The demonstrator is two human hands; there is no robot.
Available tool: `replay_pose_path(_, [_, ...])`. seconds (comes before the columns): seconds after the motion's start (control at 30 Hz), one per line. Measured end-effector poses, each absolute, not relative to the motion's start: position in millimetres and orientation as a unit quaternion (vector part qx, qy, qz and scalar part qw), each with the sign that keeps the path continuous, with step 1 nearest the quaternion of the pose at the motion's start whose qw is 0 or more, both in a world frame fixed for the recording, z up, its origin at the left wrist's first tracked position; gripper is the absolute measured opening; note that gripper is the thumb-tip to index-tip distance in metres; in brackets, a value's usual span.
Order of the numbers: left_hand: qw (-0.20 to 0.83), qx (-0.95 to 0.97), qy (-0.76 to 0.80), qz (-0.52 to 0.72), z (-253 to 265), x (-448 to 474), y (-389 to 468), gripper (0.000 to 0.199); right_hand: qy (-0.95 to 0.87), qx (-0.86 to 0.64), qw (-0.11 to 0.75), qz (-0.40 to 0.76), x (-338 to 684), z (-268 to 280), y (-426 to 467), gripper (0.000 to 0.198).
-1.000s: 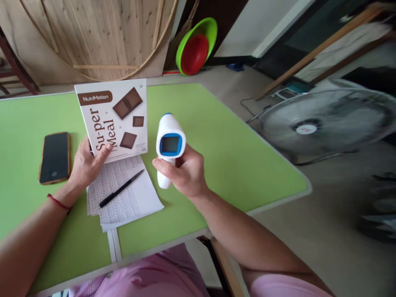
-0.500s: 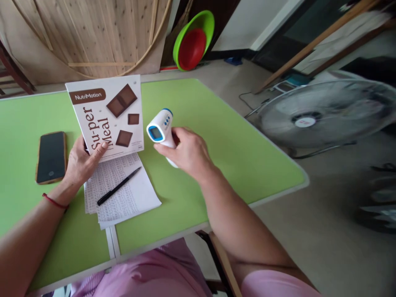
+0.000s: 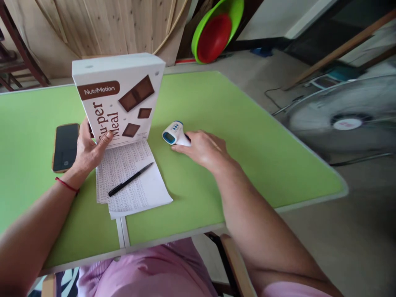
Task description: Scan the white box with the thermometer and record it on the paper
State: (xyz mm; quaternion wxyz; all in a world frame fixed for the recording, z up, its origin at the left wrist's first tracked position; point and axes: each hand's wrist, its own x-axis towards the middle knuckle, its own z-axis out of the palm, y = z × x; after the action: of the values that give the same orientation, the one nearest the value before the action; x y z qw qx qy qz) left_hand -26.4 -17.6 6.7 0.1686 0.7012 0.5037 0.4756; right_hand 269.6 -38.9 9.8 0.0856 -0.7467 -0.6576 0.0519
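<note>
My left hand (image 3: 88, 145) grips the lower left of a white NutriMotion box (image 3: 123, 101), thumb on its printed front; the other fingers are hidden behind. The box stands nearly upright, its top face tipped into view. In my right hand (image 3: 206, 149) is a white and blue infrared thermometer (image 3: 175, 133), held by its handle low over the table, its small screen facing me. I cannot tell whether it touches the tabletop. Below the box lie sheets of handwritten paper (image 3: 154, 187), with a black pen (image 3: 130, 180) across them.
A phone in a brown case (image 3: 66, 147) lies left of my left hand on the green table (image 3: 256, 165). Beyond the table's right edge stands a large fan (image 3: 346, 123). Green (image 3: 236, 16) and red basins (image 3: 214, 39) lean at the back. A chair (image 3: 23, 53) is at far left.
My right hand has lowered the thermometer toward the table and tilted it. The box has tipped so its top face now shows. The whole view has shifted slightly.
</note>
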Motion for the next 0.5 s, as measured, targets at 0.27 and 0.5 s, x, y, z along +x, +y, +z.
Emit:
replay_pose_path(0.27, [0.217, 0.735, 0.486, 0.420, 0.8, -38.8, -6.2, 0.042, -0.757, -0.576, 0.310, 0.001, 249.8, 3.5, -53.6, 0.019])
replay_pose_path(0.5, [0.197, 0.720, 0.464, 0.477, -0.8, -35.7, -7.5, 0.039, -0.894, -0.356, 0.257, 0.087, 217.2, -12.9, -69.0, 0.018])
